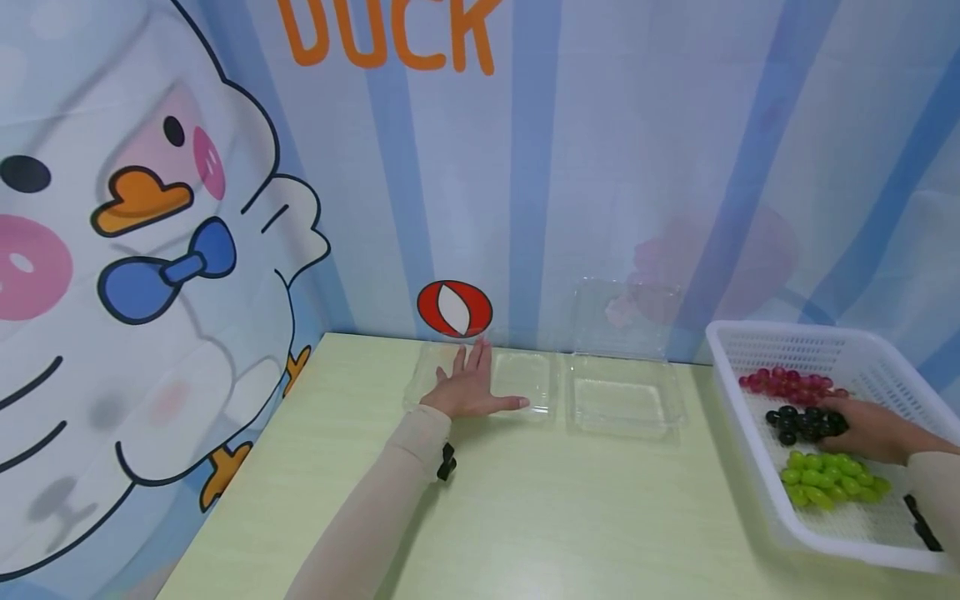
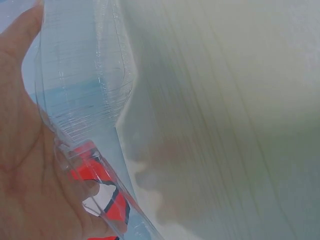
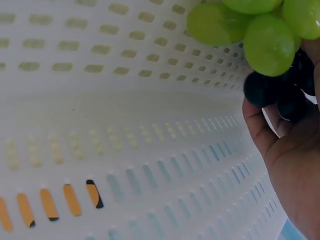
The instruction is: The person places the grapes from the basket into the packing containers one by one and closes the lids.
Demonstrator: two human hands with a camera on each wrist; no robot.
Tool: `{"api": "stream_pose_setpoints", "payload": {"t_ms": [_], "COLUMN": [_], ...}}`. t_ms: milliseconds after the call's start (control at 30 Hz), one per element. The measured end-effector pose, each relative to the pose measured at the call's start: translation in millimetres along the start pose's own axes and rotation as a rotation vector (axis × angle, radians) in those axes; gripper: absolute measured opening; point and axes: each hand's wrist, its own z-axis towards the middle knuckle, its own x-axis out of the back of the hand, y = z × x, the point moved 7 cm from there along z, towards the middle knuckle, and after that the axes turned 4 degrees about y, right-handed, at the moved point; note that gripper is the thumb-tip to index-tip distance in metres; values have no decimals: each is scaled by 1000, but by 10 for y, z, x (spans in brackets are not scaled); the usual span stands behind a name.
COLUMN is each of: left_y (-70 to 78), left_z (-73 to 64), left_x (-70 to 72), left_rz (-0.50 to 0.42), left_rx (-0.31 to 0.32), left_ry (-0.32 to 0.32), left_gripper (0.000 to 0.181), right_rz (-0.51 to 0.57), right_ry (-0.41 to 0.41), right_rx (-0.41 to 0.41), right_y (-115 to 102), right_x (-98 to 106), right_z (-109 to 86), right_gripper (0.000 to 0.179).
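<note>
At the table's back, my left hand [image 1: 471,390] is spread out over a clear plastic clamshell box [image 1: 527,375], thumb pointing right. In the left wrist view, its palm and fingers lie against the box's thin see-through edge [image 2: 107,167]. Over on the right, my right hand [image 1: 873,429] reaches into a white basket [image 1: 757,475] and grips a bunch of black grapes [image 1: 801,423]. Red grapes [image 1: 787,383] lie just behind that bunch and green grapes [image 1: 832,479] in front. The right wrist view shows black grapes [image 3: 260,90] at the fingers, partly covered by green ones [image 3: 270,45].
Another clear clamshell box [image 1: 626,400] stands beside the first, its lid [image 1: 626,312] raised against the backdrop. A printed cloth with a duck [image 1: 165,267] hangs behind the pale table [image 1: 570,517]. The basket has raised, slotted walls [image 3: 150,175].
</note>
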Motion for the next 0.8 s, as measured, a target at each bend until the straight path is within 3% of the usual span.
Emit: {"api": "stream_pose_setpoints", "payload": {"t_ms": [600,800], "left_y": [-11,-6], "left_z": [30,8], "left_x": [-4,0], "left_rz": [13,22], "left_rx": [8,7], "left_ry": [-2,1], "left_gripper": [132,131], "right_rz": [5,66], "right_ry": [4,-24], "right_rx": [32,22], "right_y": [47,70], "right_x": [-14,-51], "right_z": [40,26], "right_gripper": [81,85]}}
